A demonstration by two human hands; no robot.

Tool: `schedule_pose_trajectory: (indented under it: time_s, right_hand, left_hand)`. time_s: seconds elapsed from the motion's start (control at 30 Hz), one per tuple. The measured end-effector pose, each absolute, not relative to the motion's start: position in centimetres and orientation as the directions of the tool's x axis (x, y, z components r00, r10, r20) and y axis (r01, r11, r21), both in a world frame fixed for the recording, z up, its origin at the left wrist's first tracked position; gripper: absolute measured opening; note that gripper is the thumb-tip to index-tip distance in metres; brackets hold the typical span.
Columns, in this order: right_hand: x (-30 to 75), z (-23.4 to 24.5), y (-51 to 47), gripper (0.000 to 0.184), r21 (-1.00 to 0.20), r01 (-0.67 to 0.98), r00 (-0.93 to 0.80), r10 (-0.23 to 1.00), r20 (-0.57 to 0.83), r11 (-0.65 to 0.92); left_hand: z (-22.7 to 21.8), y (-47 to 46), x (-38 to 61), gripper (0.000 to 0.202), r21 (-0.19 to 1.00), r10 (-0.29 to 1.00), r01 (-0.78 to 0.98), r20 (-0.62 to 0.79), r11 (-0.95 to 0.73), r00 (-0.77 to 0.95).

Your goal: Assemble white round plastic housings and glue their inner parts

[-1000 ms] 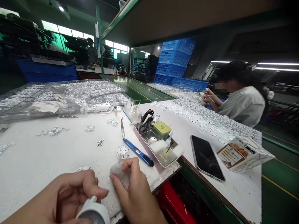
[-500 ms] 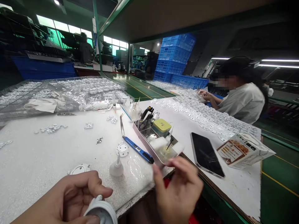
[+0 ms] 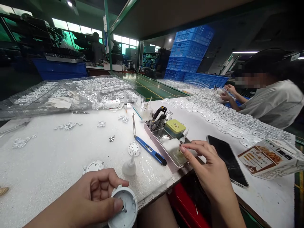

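Fingers (image 3: 102, 184) of left hand (image 3: 92, 201) clasp edge-cropped white cap (image 3: 125, 207); right hand (image 3: 210, 172) pinches barely discernible stick (image 3: 180, 144).

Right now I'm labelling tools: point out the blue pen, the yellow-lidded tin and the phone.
blue pen (image 3: 150, 150), head view, mid barrel.
yellow-lidded tin (image 3: 175, 126), head view, lid top.
phone (image 3: 230, 159), head view, screen centre.

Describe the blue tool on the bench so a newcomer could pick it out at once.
On the white bench, find the pink tray right of centre. Beside its left wall lies a slim pen-shaped tool. Its blue body with a black near tip sets it apart: the tweezers beyond are bare metal, the squeeze bottle beside it white, like the round cap in the left hand.
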State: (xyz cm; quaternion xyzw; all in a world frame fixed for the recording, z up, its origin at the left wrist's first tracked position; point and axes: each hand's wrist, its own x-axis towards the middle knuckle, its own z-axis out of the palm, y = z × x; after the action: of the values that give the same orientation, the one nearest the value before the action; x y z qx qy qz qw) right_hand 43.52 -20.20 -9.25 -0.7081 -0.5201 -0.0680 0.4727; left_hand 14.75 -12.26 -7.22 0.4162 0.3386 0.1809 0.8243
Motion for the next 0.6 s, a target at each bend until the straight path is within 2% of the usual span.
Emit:
schedule_pose_trajectory:
  time_s: [0.13, 0.23, 0.37, 0.5, 0.6]
  right_hand:
    - [43.7, -8.8, -20.0, 0.021, -0.591, 0.806, 0.442, 0.668, 0.598, -0.004]
    - [43.9, -8.7, -19.9, 0.020, -0.553, 0.833, 0.382, 0.721, 0.577, 0.001]
    - [44.1, -8.8, -19.9, 0.016, -0.562, 0.827, 0.336, 0.781, 0.527, 0.023]
    - [44.1, -8.7, -19.9, 0.016, -0.666, 0.744, 0.409, 0.750, 0.520, 0.055]
    - [43.7, -8.1, -19.9, 0.016, -0.787, 0.600, 0.555, 0.633, 0.540, 0.146]
  left_hand:
    - [-7.3, -12.2, 14.7, 0.034, 0.816, 0.577, 0.003, -0.411, 0.578, 0.706]
    - [-7.3, -12.1, 14.6, 0.036, 0.826, 0.583, 0.025, -0.418, 0.563, 0.697]
    - [-7.2, -12.1, 14.5, 0.040, 0.831, 0.592, 0.046, -0.432, 0.554, 0.681]
    - [-7.3, -12.1, 14.5, 0.040, 0.829, 0.585, 0.060, -0.441, 0.556, 0.680]
    - [-7.5, -12.0, 14.4, 0.038, 0.837, 0.587, 0.072, -0.439, 0.543, 0.680]
